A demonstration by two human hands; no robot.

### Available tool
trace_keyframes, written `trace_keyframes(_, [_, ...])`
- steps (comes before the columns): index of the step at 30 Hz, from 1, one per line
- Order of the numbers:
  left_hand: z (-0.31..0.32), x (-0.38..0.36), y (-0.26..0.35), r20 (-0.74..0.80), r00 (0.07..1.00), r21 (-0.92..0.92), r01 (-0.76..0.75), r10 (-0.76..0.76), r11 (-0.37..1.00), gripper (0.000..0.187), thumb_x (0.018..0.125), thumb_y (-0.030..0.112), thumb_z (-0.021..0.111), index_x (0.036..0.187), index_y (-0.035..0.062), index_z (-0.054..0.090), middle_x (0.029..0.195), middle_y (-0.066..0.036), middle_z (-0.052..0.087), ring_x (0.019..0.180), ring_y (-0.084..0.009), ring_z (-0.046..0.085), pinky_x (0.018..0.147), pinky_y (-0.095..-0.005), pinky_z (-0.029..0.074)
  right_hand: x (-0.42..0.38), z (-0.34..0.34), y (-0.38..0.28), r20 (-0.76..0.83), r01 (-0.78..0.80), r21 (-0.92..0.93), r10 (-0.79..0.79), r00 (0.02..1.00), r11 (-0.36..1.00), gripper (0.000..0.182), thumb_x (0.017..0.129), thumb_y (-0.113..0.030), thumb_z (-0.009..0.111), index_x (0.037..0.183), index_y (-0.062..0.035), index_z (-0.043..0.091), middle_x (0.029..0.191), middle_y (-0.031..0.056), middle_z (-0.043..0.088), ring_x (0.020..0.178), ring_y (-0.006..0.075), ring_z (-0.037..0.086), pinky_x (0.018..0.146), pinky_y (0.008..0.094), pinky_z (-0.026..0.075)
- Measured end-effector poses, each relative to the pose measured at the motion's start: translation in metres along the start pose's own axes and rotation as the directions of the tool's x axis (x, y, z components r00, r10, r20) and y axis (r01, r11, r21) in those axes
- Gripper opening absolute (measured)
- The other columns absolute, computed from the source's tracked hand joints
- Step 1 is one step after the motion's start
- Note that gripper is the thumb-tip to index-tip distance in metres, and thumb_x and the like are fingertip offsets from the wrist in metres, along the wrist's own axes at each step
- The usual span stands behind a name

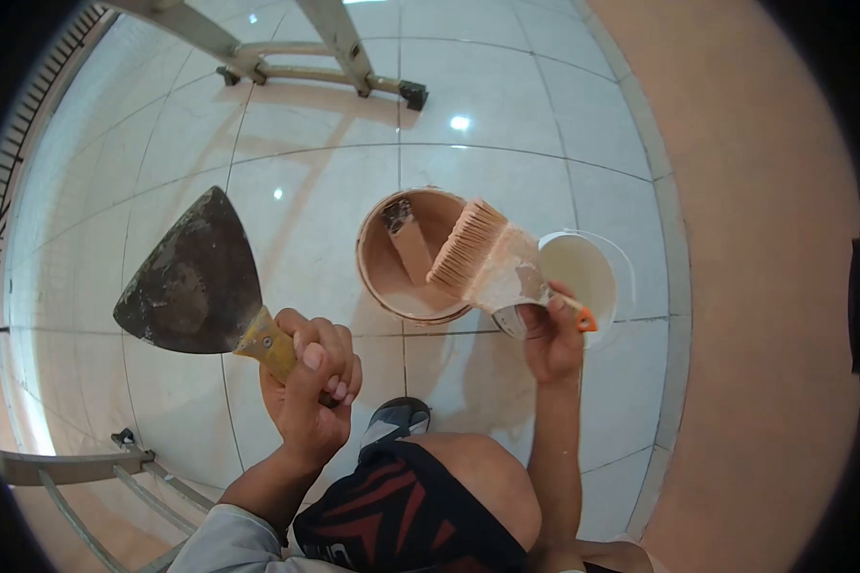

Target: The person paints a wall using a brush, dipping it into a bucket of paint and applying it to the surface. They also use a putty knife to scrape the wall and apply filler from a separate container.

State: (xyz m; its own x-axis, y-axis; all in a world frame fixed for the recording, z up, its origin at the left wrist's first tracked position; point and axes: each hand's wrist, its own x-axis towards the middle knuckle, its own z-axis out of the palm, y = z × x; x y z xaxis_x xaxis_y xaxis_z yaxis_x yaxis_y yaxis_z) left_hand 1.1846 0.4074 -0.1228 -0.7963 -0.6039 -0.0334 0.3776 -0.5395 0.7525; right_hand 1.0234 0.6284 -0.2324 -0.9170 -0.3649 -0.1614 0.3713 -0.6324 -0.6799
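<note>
My left hand (308, 387) grips the wooden handle of a wide putty knife (193, 279), its dirty triangular blade pointing up and left. My right hand (552, 336) holds a broad paint brush (487, 260) by its orange-tipped handle; the pale bristles hang over a bucket of pinkish paint (409, 256) on the floor far below. A stir stick or second tool stands inside that bucket. A white bucket (591, 272) sits just right of it, partly hidden behind the brush and my hand.
I look straight down from a height onto a glossy white tiled floor (334, 181). Ladder feet (354, 81) rest at the top, metal rails (86, 473) at lower left. A peach wall (764, 286) runs down the right. My knee and shoe (397, 420) show below.
</note>
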Motion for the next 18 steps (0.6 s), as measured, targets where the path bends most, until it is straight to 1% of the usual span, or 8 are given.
trace_keyframes(4, [0.011, -0.011, -0.002, 0.035, 0.996, 0.036, -0.081, 0.079, 0.996, 0.015, 0.098, 0.021, 0.047, 0.089, 0.0105, 0.041, 0.063, 0.004, 0.030, 0.053, -0.0037, 0.029, 0.041, -0.0166, 0.027, -0.014, 0.002, 0.026, -0.018, 0.063, 0.324, -0.061, 0.998, 0.944, 0.031, 0.089, -0.016, 0.062, 0.117, -0.0048, 0.055, 0.112, 0.0118, 0.062, 0.105, 0.0234, 0.061, 0.094, 0.0377, 0.051])
trace_keyframes(7, [0.003, -0.019, -0.004, -0.062, 0.997, -0.156, -0.057, 0.048, 0.986, 0.018, 0.099, 0.018, 0.045, 0.084, 0.0107, 0.040, 0.066, 0.004, 0.029, 0.053, -0.0028, 0.026, 0.041, -0.0168, 0.027, -0.017, 0.022, 0.003, -0.043, 0.169, 0.432, -0.167, 0.985, 0.886, 0.033, 0.089, -0.017, 0.062, 0.119, -0.0068, 0.053, 0.112, 0.0093, 0.061, 0.103, 0.0228, 0.061, 0.095, 0.0368, 0.050])
trace_keyframes(9, [0.006, -0.018, -0.003, 0.098, 0.988, -0.052, -0.116, 0.121, 0.992, 0.021, 0.100, 0.018, 0.044, 0.082, 0.0092, 0.036, 0.064, 0.004, 0.027, 0.054, -0.0025, 0.026, 0.041, -0.0153, 0.026, -0.019, 0.038, -0.049, -0.074, 0.239, 0.409, -0.229, 0.971, 0.881, 0.031, 0.088, -0.015, 0.062, 0.116, -0.0062, 0.053, 0.110, 0.0085, 0.061, 0.099, 0.0219, 0.063, 0.092, 0.0358, 0.053])
trace_keyframes(11, [0.009, -0.023, -0.003, 0.151, 0.982, -0.072, -0.101, 0.110, 0.992, 0.023, 0.100, 0.015, 0.042, 0.079, 0.0093, 0.033, 0.066, 0.003, 0.025, 0.054, -0.0044, 0.022, 0.045, -0.0180, 0.023, -0.012, 0.027, -0.105, -0.026, 0.406, 0.359, -0.426, 0.904, 0.840, 0.024, 0.089, -0.014, 0.062, 0.111, -0.0054, 0.058, 0.107, 0.0078, 0.064, 0.097, 0.0212, 0.064, 0.086, 0.0367, 0.057])
trace_keyframes(13, [0.016, -0.028, -0.008, 0.053, 0.992, -0.019, -0.115, 0.116, 0.993, 0.023, 0.100, 0.016, 0.042, 0.079, 0.0093, 0.034, 0.066, 0.003, 0.025, 0.054, -0.0046, 0.022, 0.044, -0.0179, 0.024, -0.005, 0.019, -0.182, 0.005, 0.631, 0.172, -0.641, 0.768, 0.757, 0.024, 0.090, -0.015, 0.061, 0.111, -0.0039, 0.059, 0.106, 0.0105, 0.064, 0.096, 0.0231, 0.065, 0.086, 0.0371, 0.057])
trace_keyframes(14, [0.016, -0.028, -0.010, 0.094, 0.991, -0.032, -0.094, 0.096, 0.995, 0.023, 0.100, 0.016, 0.042, 0.079, 0.0093, 0.034, 0.066, 0.003, 0.026, 0.054, -0.0046, 0.022, 0.043, -0.0179, 0.024, -0.007, 0.011, -0.229, 0.121, 0.654, 0.161, -0.672, 0.731, 0.739, 0.022, 0.090, -0.014, 0.059, 0.109, -0.0034, 0.060, 0.108, 0.0123, 0.064, 0.098, 0.0236, 0.065, 0.088, 0.0377, 0.056])
trace_keyframes(16, [0.008, -0.028, -0.015, 0.157, 0.986, -0.051, -0.051, 0.059, 0.997, 0.023, 0.100, 0.017, 0.042, 0.079, 0.0091, 0.034, 0.066, 0.003, 0.026, 0.054, -0.0045, 0.023, 0.042, -0.0178, 0.025, -0.023, 0.014, -0.317, 0.188, 0.767, -0.018, -0.751, 0.633, 0.642, 0.023, 0.090, -0.012, 0.058, 0.110, -0.0006, 0.059, 0.106, 0.0125, 0.066, 0.098, 0.0246, 0.065, 0.092, 0.0371, 0.054])
trace_keyframes(18, [0.012, -0.033, -0.021, 0.084, 0.995, 0.003, -0.056, 0.056, 0.998, 0.023, 0.100, 0.018, 0.043, 0.080, 0.0089, 0.034, 0.065, 0.003, 0.026, 0.054, -0.0036, 0.023, 0.042, -0.0166, 0.023, -0.042, -0.008, -0.412, 0.290, 0.815, -0.235, -0.762, 0.579, 0.530, 0.022, 0.090, -0.012, 0.058, 0.107, 0.0017, 0.060, 0.107, 0.0141, 0.065, 0.099, 0.0245, 0.064, 0.094, 0.0362, 0.053])
